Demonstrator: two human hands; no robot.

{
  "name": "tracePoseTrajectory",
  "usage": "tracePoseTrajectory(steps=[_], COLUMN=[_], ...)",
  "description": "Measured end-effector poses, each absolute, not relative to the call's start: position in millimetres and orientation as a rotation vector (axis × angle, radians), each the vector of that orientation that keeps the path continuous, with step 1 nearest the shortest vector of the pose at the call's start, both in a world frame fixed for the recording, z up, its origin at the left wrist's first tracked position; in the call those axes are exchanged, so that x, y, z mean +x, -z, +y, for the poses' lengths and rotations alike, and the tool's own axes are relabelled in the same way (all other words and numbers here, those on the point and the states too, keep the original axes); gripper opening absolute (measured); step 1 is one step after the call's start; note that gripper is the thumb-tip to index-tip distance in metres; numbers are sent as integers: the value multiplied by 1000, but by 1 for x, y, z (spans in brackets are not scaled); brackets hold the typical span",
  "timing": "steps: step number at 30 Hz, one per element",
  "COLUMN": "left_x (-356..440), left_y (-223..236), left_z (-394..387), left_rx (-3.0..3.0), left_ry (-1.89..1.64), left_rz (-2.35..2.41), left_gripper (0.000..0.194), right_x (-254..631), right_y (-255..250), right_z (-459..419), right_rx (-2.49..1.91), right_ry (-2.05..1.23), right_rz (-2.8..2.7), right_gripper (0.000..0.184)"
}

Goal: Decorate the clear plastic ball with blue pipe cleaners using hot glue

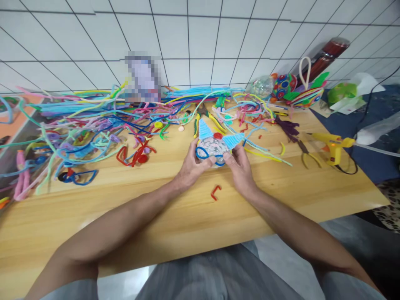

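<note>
Between my two hands, above the table, is a rounded craft figure point(215, 146) with a speckled pale body. Two light-blue ribbed triangles point(204, 130) stick up from it, and a red round piece point(218, 136) sits between them. A dark-blue pipe cleaner point(202, 153) curves across its front. My left hand point(194, 164) grips the figure's left side, its thumb on the front near the blue loop. On the opposite side my right hand point(240, 166) holds it, thumb also pressed to the front. A bent red pipe cleaner piece point(215, 192) lies on the table just below my hands.
Tangled colourful pipe cleaners point(90, 133) cover the table's left and back. Yellow-handled pliers point(203, 111) lie behind the figure; another pair point(308, 155) lies right, beside a yellow glue gun point(333, 146) with a cord. Finished-looking colourful crafts point(304, 93) stand at the back right.
</note>
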State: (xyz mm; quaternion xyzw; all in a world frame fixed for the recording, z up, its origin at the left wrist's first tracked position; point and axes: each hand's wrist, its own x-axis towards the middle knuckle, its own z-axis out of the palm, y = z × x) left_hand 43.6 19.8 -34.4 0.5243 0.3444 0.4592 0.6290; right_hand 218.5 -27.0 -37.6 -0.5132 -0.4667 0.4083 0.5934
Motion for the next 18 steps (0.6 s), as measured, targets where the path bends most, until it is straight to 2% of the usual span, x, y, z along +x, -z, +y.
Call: tracePoseTrajectory(steps=[18], left_x=[44], left_y=[29], left_z=[18], left_rx=[1211], left_ry=[-1054], left_rz=[791], left_gripper=[105], right_x=[220], right_y=[33], right_z=[-29], right_rx=[-1172], right_ry=[-986], right_rz=[-1063], right_gripper=[60])
